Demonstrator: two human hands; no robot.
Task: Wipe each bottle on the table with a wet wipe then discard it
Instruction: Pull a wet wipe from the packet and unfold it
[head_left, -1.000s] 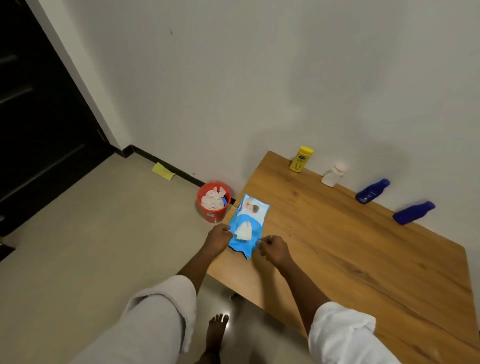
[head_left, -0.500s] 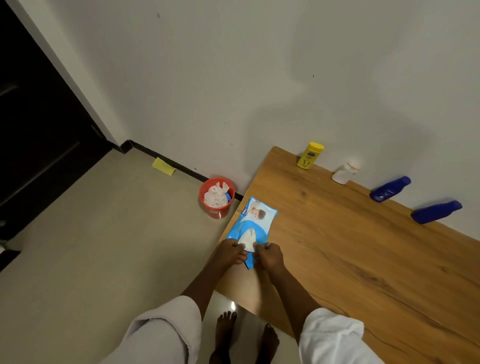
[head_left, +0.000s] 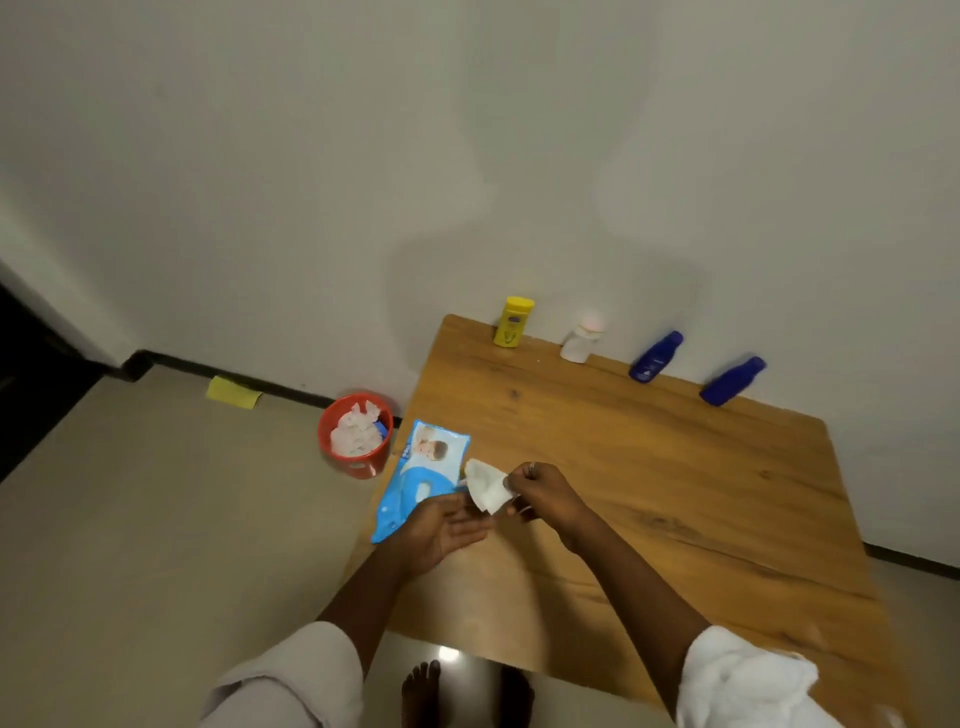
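Note:
A blue wet wipe pack (head_left: 422, 477) lies at the left edge of the wooden table (head_left: 649, 483). My right hand (head_left: 543, 491) pinches a white wet wipe (head_left: 487, 486) just right of the pack. My left hand (head_left: 441, 527) rests open on the pack's near end, palm up. Along the wall stand a yellow bottle (head_left: 513, 322), a white bottle (head_left: 583, 343) and two dark blue bottles (head_left: 655, 357) (head_left: 731, 381).
A red bin (head_left: 332, 447) with used wipes inside stands on the floor left of the table. A yellow cloth (head_left: 234, 392) lies by the skirting. My bare feet (head_left: 421, 693) show under the table's near edge.
My right hand has pulled a wipe out of the pack and lifted it to the right. My left hand has opened over the pack's near end.

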